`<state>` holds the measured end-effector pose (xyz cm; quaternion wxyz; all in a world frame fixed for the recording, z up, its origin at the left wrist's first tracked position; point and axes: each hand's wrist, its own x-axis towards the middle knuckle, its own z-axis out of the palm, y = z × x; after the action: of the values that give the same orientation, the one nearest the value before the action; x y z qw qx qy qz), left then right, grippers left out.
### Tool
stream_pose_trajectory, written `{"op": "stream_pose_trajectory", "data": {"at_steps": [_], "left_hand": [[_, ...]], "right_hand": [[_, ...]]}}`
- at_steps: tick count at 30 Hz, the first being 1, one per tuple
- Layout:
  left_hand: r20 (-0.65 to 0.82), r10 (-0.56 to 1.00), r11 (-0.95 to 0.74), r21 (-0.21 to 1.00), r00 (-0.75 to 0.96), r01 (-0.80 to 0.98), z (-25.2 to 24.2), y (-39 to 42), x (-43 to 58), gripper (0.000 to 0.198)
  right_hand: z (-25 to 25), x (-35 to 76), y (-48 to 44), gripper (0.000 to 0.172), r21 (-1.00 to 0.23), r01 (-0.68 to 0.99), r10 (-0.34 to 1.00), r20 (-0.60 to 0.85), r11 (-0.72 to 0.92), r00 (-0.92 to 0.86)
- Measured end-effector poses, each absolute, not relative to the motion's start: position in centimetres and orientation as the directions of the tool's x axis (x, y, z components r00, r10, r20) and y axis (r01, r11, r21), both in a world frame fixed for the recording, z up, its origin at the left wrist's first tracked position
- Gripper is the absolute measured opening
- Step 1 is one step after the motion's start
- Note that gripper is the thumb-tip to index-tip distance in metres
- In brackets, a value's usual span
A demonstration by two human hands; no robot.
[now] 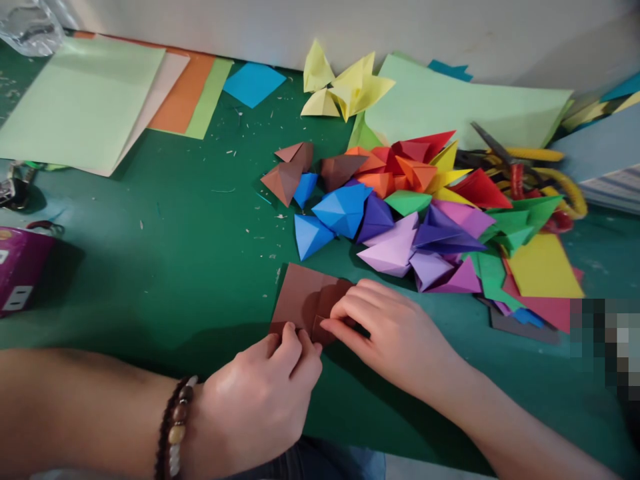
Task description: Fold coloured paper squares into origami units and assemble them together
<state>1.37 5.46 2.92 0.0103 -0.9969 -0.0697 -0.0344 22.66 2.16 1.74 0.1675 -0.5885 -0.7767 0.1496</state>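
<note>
A square sheet of brown paper point(300, 293) lies on the green table near its front edge, with creases and a folded part at its right side. My left hand point(265, 387), with a beaded bracelet at the wrist, has its fingers closed on the near edge of the sheet. From the right, my right hand point(385, 327) pinches the folded flap between thumb and fingers. The fingertips of both hands hide part of the near right corner. Just beyond the sheet lies a pile of folded paper pieces point(340, 210) in many colours, a few of them brown.
Stacked paper sheets point(80, 100) lie at the back left, beside a blue paper square point(255, 83). Yellow folded pieces point(345, 83) rest by the wall. Scissors point(515, 167) lie at the right of the pile. A purple box point(25, 267) and keys point(17, 187) are at the left.
</note>
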Motion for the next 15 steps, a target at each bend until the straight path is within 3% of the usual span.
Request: {"op": "stream_pose_trajectory", "data": {"at_steps": [15], "left_hand": [[-0.024, 0.169, -0.985, 0.033, 0.985, 0.170, 3.8, 6.5, 2.4, 0.028]], "right_hand": [[1.6, 22.5, 2.2, 0.021, -0.424, 0.867, 0.965, 0.104, 0.263, -0.241]]}}
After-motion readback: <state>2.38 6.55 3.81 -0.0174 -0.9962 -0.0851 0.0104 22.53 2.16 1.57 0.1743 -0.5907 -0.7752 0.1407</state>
